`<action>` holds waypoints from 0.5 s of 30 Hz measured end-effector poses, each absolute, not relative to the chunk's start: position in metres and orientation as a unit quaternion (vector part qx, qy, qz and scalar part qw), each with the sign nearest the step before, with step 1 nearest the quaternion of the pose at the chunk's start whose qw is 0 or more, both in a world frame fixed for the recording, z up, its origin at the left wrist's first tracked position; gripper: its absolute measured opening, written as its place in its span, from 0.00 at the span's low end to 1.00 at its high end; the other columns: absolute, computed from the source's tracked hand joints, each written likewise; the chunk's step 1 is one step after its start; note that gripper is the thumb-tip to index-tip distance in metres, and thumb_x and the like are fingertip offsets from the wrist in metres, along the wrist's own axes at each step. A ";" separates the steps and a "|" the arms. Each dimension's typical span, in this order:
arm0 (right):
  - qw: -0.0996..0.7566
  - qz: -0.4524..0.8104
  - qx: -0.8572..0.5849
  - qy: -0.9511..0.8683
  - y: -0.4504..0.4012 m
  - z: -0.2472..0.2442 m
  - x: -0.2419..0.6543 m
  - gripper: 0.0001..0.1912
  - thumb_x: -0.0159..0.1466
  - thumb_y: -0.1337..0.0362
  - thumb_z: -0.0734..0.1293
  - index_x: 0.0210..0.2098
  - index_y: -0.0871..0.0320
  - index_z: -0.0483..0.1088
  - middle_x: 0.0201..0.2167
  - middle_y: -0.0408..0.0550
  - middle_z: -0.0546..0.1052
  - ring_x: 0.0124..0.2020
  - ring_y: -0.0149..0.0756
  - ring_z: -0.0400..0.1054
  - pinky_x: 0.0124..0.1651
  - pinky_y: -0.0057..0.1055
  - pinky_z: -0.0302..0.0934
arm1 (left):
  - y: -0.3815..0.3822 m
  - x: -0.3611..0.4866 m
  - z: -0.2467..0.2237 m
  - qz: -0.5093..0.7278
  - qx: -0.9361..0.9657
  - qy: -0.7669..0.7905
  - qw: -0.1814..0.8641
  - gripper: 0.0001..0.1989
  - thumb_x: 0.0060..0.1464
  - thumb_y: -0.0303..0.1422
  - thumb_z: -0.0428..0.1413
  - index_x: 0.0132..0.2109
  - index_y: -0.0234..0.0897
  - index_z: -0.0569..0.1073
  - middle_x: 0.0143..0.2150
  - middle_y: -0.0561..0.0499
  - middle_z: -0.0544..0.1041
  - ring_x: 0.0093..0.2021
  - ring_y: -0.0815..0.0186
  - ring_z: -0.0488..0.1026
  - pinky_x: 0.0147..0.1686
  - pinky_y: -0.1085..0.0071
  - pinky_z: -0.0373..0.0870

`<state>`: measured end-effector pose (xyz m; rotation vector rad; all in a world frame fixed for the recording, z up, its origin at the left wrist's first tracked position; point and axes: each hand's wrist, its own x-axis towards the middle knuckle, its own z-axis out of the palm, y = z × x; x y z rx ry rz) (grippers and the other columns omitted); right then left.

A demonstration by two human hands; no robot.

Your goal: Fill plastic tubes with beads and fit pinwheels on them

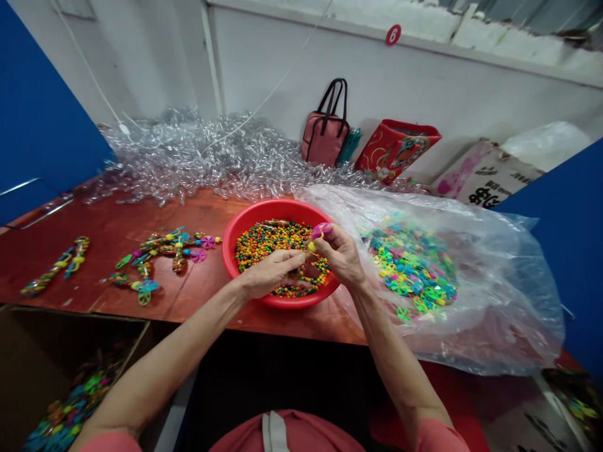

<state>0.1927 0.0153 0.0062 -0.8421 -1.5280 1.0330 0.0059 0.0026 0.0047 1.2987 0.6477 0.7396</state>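
A red plastic bowl (234,248) sits on the red wooden tabletop (188,213), filled with small multicoloured beads (276,242). My left hand (273,273) is over the bowl, its fingers pinched close to the beads; whatever they hold is too small to tell. My right hand (340,254) grips a pink plastic piece (321,231) with a yellow stem (311,247) above the bowl's right side. Beaded strands with pinwheels (164,251) lie to the left. Loose plastic pinwheels (409,270) fill a clear plastic bag (499,270) to the right.
A cardboard box (51,358) holding colourful pieces stands at lower left. Behind the table is a heap of crinkled clear plastic (188,157), with a pink handbag (325,129) and a red bag (396,150) against the wall. Blue panels (38,107) stand at both sides.
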 end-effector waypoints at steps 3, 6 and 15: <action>0.557 0.390 -0.370 -0.633 0.011 0.005 0.186 0.20 0.64 0.44 0.74 0.40 0.53 0.71 0.34 0.43 0.75 0.35 0.34 0.71 0.40 0.32 0.69 | 0.005 0.009 0.002 0.364 0.593 0.342 0.632 0.26 0.50 0.54 0.68 0.38 0.35 0.75 0.36 0.49 0.75 0.37 0.64 0.74 0.35 0.68 0.77; 0.573 0.365 -0.378 -0.629 0.007 0.006 0.181 0.22 0.63 0.42 0.74 0.40 0.53 0.70 0.36 0.44 0.75 0.37 0.34 0.71 0.42 0.33 0.69 | 0.005 0.009 0.001 0.403 0.594 0.360 0.597 0.27 0.44 0.50 0.73 0.37 0.36 0.72 0.35 0.52 0.74 0.36 0.66 0.73 0.36 0.69 0.75; 0.604 0.376 -0.375 -0.595 0.000 -0.008 0.183 0.22 0.64 0.43 0.73 0.41 0.54 0.70 0.35 0.43 0.75 0.35 0.33 0.72 0.42 0.31 0.70 | 0.001 0.008 0.002 0.371 0.610 0.362 0.599 0.22 0.52 0.50 0.68 0.40 0.35 0.77 0.37 0.48 0.78 0.37 0.63 0.74 0.38 0.67 0.74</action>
